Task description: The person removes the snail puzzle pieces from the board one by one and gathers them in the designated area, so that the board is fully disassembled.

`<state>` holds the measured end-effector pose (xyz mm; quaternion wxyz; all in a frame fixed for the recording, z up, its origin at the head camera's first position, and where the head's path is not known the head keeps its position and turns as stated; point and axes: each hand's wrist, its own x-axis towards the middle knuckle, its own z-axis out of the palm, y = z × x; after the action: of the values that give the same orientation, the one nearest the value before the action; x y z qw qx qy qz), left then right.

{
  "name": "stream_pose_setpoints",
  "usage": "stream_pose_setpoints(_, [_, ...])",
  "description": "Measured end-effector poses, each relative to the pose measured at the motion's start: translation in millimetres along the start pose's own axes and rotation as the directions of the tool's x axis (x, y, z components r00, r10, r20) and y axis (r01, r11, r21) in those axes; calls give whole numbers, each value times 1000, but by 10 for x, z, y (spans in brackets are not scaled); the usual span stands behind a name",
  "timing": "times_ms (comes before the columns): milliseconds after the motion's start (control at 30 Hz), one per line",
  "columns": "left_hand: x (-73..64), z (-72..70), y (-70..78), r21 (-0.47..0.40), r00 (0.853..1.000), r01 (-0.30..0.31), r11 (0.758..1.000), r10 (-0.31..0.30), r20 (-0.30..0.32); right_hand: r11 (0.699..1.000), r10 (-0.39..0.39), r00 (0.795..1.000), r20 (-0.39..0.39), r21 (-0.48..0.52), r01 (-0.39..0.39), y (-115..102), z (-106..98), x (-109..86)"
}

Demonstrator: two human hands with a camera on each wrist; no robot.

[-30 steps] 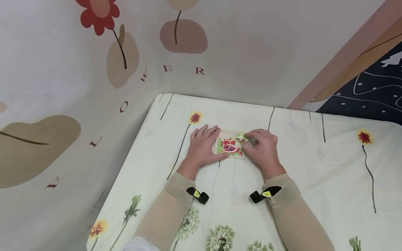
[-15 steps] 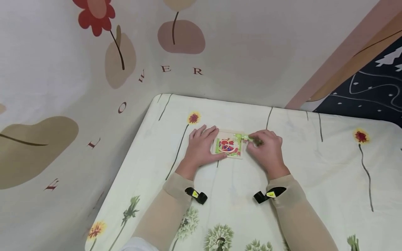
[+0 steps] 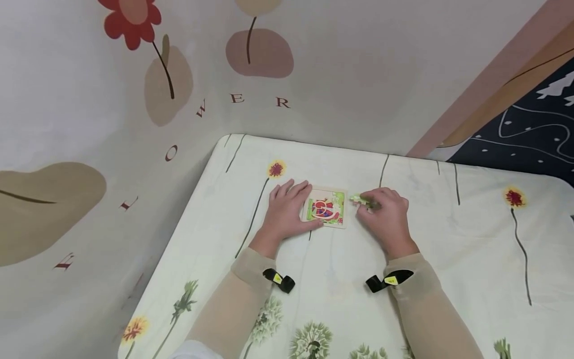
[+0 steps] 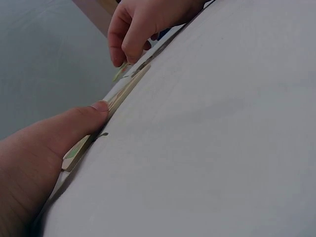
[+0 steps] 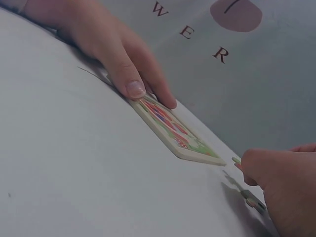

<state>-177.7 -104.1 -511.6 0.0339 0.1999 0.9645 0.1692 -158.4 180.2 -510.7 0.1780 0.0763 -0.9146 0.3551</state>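
A small square wooden jigsaw puzzle board [image 3: 318, 194], with a red, blue and green picture, lies on the flowered cloth. My left hand [image 3: 287, 208] rests along its left side, fingers extended toward the far corner and thumb on the near rim. Just off the board's right side, my right hand [image 3: 386, 214] pinches a small green puzzle piece [image 3: 355, 198] between thumb and forefinger. Lower in the right wrist view, another small greenish piece [image 5: 253, 200] shows beside that hand, close over its shadow on the cloth. My right palm is hidden.
The cloth-covered table [image 3: 457, 239] has a rounded far left corner and printed flowers. Behind it and to the left hangs a patterned wall covering [image 3: 350, 99]. Each wrist carries a black camera strap, such as the right one [image 3: 389, 280].
My right hand has drawn the green piece away from the board's upper right corner, out to the right. My left hand stays on the board, and the head view has shifted slightly.
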Motion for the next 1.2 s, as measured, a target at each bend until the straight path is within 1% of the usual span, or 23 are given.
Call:
stream_pose_setpoints(233, [-10,5,14,-16,1000,2,1000,-2,-6,1000,-30,999,-43,3,31,87,-58,-40])
stream_pose_setpoints(400, [-6,8,19,-23,1000,3,1000,-3,-7,999,-37,997,-67,5,37,135,-103,-57])
stream_pose_setpoints(567, [-7,7,18,-16,1000,9,1000,-9,-10,1000,-9,998,-62,-5,8,164,-147,-65])
stream_pose_setpoints(733, [-2,18,5,-13,1000,2,1000,-2,-11,1000,24,998,-59,-17,-25,202,-188,-77])
stream_pose_setpoints(867, [5,35,-9,-5,1000,-4,1000,4,-10,1000,17,997,-70,-15,-18,241,-211,-83])
stream_pose_setpoints(1067, [0,20,-5,-7,1000,-6,1000,5,-18,1000,10,997,-76,-6,-11,268,-223,-83])
stream_pose_setpoints(1200, [-11,20,6,-17,1000,-6,1000,6,-17,1000,22,997,-73,-11,-23,293,-239,-101])
